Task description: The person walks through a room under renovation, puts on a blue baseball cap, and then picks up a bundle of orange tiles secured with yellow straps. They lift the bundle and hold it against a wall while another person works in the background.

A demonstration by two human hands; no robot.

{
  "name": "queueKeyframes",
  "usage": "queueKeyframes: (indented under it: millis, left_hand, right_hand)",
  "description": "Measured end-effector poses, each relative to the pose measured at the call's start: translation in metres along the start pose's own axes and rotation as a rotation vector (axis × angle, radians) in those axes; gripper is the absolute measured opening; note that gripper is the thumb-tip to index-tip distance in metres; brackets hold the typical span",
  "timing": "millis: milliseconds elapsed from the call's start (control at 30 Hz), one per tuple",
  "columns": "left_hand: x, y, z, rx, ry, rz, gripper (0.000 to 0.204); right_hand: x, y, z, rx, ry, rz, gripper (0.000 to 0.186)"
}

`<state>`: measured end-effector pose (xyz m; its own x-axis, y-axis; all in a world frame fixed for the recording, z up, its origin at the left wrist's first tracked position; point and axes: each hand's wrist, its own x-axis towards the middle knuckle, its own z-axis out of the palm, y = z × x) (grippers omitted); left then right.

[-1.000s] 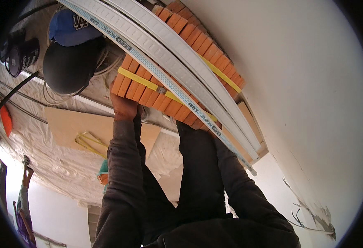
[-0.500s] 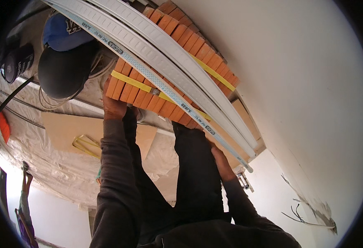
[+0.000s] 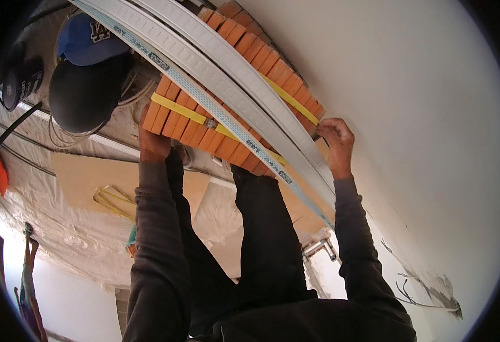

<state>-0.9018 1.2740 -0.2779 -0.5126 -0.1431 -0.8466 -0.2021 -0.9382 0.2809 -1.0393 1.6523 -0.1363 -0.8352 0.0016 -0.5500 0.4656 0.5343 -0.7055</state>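
A row of orange bricks (image 3: 193,128), bound with yellow strap (image 3: 178,110), lies in front of my legs. At its left end is my left hand (image 3: 154,143), closed against the end brick, most of its fingers hidden behind the row. My right hand (image 3: 339,139) is at the far right corner beside the wall, its fingers bent together close to the strap's end; whatever is between them is too small to make out. Long white metal profiles (image 3: 233,94) and a thinner blue-and-white printed strip (image 3: 221,117) cross diagonally over the bricks.
A white wall (image 3: 421,142) rises close on the right, with loose wires (image 3: 426,299) sticking out low. At left are a blue cap (image 3: 87,43), a black rounded object (image 3: 84,94) and cables. A cardboard sheet (image 3: 76,176) and plastic sheeting (image 3: 50,228) cover the floor. Another person (image 3: 27,290) stands far left.
My right hand has moved up and right, from beside my knee under the profiles to the bricks' right corner. My left hand has stayed at the left end.
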Motion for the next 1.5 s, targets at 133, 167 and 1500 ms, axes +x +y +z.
queueKeyframes:
  millis: [133, 167, 1500]
  left_hand:
    - [-0.002, 0.0, 0.0, -0.02, 0.016, 0.012, 0.043]
    - [-0.001, 0.0, -0.002, -0.02, 0.016, 0.012, 0.043]
    - [-0.007, 0.018, 0.019, -0.09, -0.018, -0.054, 0.04]
  right_hand:
    - [0.005, 0.01, 0.009, 0.114, 0.015, -0.018, 0.011]
    - [0.006, 0.011, 0.008, 0.1, 0.005, -0.02, 0.011]
    - [-0.066, -0.079, 0.123, -1.021, 0.003, -0.543, 0.091]
